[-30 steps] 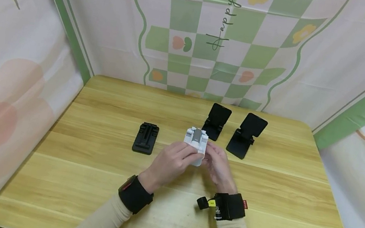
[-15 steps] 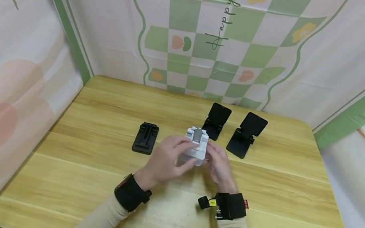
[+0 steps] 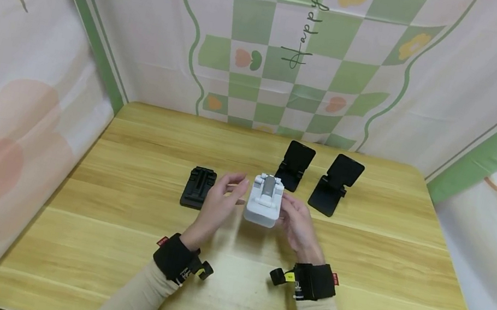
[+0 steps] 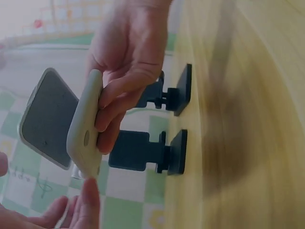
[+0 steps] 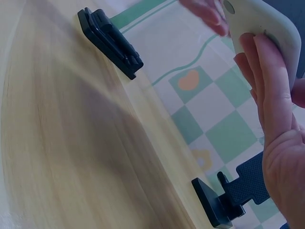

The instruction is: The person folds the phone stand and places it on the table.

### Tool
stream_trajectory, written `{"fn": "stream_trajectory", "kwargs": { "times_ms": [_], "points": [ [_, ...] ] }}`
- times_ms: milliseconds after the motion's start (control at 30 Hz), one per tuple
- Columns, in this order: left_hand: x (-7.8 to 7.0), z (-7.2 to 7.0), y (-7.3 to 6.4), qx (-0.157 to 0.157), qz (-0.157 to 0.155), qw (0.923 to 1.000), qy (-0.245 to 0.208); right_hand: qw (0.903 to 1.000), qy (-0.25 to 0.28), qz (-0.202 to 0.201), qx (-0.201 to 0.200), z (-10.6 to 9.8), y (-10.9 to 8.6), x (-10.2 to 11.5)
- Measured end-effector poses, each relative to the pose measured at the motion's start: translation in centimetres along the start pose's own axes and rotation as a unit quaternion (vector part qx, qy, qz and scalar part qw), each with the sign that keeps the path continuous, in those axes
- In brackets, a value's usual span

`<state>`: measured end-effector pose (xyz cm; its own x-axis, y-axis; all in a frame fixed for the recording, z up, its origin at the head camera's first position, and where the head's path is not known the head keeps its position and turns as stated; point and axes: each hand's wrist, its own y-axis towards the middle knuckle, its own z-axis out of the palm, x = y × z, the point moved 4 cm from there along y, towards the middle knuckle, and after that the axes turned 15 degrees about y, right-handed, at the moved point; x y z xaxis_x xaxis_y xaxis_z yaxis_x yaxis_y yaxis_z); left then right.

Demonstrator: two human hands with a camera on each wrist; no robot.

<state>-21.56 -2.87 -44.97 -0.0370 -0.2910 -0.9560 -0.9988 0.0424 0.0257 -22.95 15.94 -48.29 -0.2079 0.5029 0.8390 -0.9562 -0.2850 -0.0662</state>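
Observation:
My right hand (image 3: 300,225) grips a white folding phone stand (image 3: 263,207) by its right side, up off the table. Seen from the left wrist, the stand's grey-padded plate (image 4: 47,119) is swung out at an angle from its white base (image 4: 85,129), and the right hand's fingers lie along the base's underside. My left hand (image 3: 220,202) is just left of the stand, fingers apart and holding nothing. Behind it, partly covered by that hand, a folded black phone stand (image 3: 196,187) lies on the table.
Two unfolded black phone stands, one behind the white stand (image 3: 295,164) and another farther right (image 3: 337,184), stand toward the back of the wooden table (image 3: 113,242). A patterned cloth (image 3: 289,95) hangs along the table's back edge.
My left hand has let go of the white stand and moved off to the left, turning at the wrist. The right hand keeps its grip in nearly the same place.

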Motion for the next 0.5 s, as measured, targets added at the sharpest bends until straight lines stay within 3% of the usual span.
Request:
{"fn": "stream_trajectory", "kwargs": {
  "times_ms": [267,500],
  "points": [
    [1.2,0.6,0.3,0.091,-0.087,0.9887,-0.082,1.0000,-0.009,0.000,-0.004,-0.1,-0.1,-0.1],
    [1.8,1.3,0.3,0.155,-0.133,0.9663,-0.156,0.9996,-0.027,-0.002,-0.005,-0.3,-0.1,-0.3]
  ]
}}
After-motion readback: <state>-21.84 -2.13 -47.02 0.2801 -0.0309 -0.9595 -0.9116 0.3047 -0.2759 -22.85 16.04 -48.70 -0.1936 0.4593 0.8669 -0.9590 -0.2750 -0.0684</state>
